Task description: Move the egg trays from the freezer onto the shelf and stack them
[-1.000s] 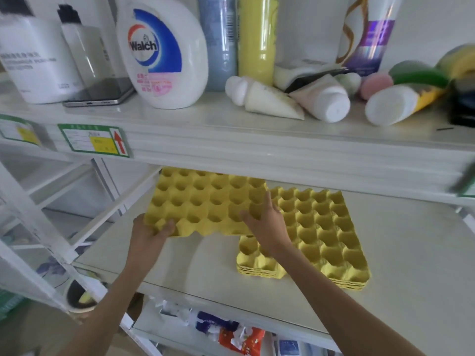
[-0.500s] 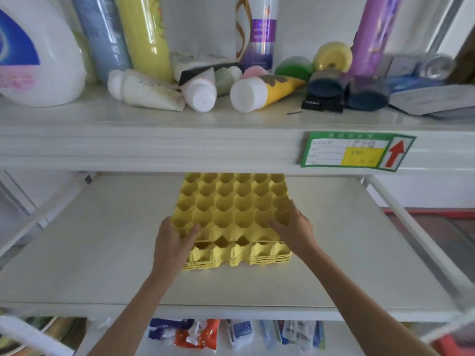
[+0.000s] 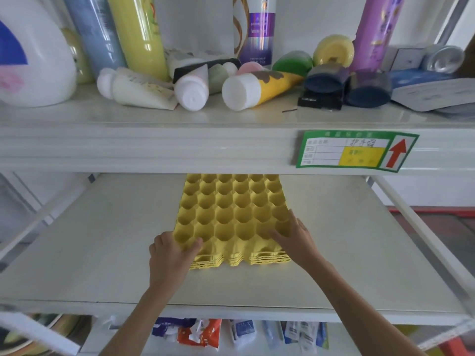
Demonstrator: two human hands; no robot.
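A stack of yellow egg trays point(image 3: 231, 217) lies on the white middle shelf point(image 3: 102, 240), its far end hidden under the upper shelf. The top yellow tray rests nested on the stack. My left hand point(image 3: 171, 255) grips the top tray's near-left corner, thumb in a cup. My right hand point(image 3: 295, 240) holds its near-right edge, fingers spread over the cups. The freezer is out of view.
The upper shelf point(image 3: 180, 140) carries bottles, tubes point(image 3: 246, 92) and a large white detergent jug point(image 3: 33, 60); a green price label point(image 3: 354, 150) hangs on its front. Packets point(image 3: 200, 332) lie on the lower shelf. A white frame rail point(image 3: 411, 222) runs along the right.
The top tray moved from the left, where I held it beside the stack, over onto the stack and came down flush. My view swung right.
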